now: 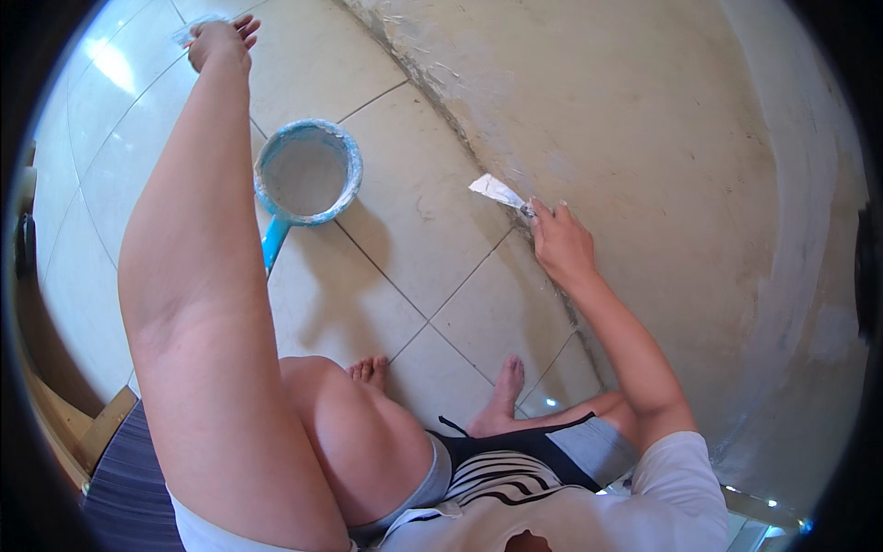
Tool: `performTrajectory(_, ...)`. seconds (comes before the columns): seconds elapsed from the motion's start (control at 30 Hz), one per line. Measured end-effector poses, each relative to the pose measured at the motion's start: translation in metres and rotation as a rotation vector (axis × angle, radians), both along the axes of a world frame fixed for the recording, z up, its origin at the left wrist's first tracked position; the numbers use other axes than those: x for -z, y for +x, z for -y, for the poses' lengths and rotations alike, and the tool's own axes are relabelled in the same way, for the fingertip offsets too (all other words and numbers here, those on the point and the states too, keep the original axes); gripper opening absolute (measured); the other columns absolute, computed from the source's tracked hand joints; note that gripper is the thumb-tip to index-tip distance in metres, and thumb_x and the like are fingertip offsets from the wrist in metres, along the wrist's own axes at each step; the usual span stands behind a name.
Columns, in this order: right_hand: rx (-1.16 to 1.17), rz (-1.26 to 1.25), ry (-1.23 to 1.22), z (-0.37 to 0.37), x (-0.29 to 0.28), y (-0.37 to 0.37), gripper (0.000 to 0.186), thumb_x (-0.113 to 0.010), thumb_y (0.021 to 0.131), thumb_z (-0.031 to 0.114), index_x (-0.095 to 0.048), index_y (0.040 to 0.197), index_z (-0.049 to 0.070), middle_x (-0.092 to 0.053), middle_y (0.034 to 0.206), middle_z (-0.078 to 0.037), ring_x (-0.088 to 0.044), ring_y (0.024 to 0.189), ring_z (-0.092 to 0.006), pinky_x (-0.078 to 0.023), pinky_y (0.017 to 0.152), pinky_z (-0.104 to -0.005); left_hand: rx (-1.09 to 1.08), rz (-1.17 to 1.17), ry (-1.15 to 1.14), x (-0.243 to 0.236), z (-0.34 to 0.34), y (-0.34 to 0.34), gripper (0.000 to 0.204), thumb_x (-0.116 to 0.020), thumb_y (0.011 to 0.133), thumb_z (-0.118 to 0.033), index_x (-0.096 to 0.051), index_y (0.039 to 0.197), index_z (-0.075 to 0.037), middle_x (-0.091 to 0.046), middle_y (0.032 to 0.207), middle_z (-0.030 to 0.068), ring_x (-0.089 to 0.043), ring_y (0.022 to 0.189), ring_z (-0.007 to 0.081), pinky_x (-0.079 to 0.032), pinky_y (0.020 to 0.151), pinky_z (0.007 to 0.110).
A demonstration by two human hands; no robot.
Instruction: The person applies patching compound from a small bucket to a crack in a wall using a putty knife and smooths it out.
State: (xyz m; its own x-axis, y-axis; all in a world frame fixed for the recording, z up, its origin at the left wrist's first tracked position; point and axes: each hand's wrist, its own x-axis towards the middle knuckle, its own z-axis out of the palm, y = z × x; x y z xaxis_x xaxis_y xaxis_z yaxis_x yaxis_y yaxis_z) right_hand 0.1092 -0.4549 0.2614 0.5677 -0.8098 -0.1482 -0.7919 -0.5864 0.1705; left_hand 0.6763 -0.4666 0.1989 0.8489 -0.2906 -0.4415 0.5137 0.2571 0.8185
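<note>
My right hand [563,241] grips the handle of a putty knife [498,190], whose blade is smeared with white paste. The blade points left, by the joint where the wall meets the floor. At the far left, on a stretched-out arm, my left hand [221,44] has its fingers curled around the edge of a pale see-through thing [198,29], too small to name. Between the hands a blue dipper [351,175], its rim caked with white, stands on the tiles with its handle toward me. Something smooth and greyish-white shows inside it.
Large pale floor tiles [405,239] meet a beige wall [635,110] on the right, with rough, dark patches along its bottom edge. My bare feet [501,400] rest on the tiles. A dark striped cushion [138,478] and wooden frame [106,428] are at the lower left.
</note>
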Motion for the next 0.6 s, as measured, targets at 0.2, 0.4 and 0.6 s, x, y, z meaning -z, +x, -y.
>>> performTrajectory(0.2, -0.215, -0.060, -0.100, 0.039, 0.029, 0.044, 0.044, -0.053, 0.089, 0.007, -0.056, 0.133, 0.012, -0.058, 0.119, -0.019, -0.063, 0.092, -0.0334, -0.055, 0.075, -0.0445, -0.027, 0.107, 0.038, -0.010, 0.004, -0.004, 0.051, -0.014, 0.106, -0.034, -0.031, 0.116, 0.013, -0.072, 0.085, 0.0229, -0.073, 0.065, 0.0283, -0.056, 0.047, 0.028)
performTrajectory(0.4, -0.051, -0.251, -0.091, 0.054, 0.027, 0.057, 0.051, -0.050, 0.090, 0.005, -0.052, 0.139, 0.018, -0.062, 0.110, -0.019, -0.068, 0.083, -0.0359, -0.056, 0.072, -0.0459, -0.007, 0.067, 0.037, -0.020, 0.005, -0.009, 0.050, -0.014, 0.106, -0.033, -0.029, 0.118, 0.013, -0.072, 0.086, 0.0235, -0.073, 0.065, 0.0283, -0.056, 0.048, 0.027)
performTrajectory(0.6, -0.020, -0.332, -0.024, 0.028, -0.012, 0.019, 0.054, -0.049, 0.090, 0.004, -0.050, 0.141, 0.020, -0.062, 0.097, -0.017, -0.067, 0.082, -0.0364, -0.055, 0.071, -0.0460, -0.015, 0.102, 0.072, -0.011, -0.002, -0.009, 0.050, -0.014, 0.106, -0.033, -0.025, 0.123, 0.013, -0.072, 0.086, 0.0236, -0.073, 0.069, 0.0283, -0.057, 0.052, 0.027)
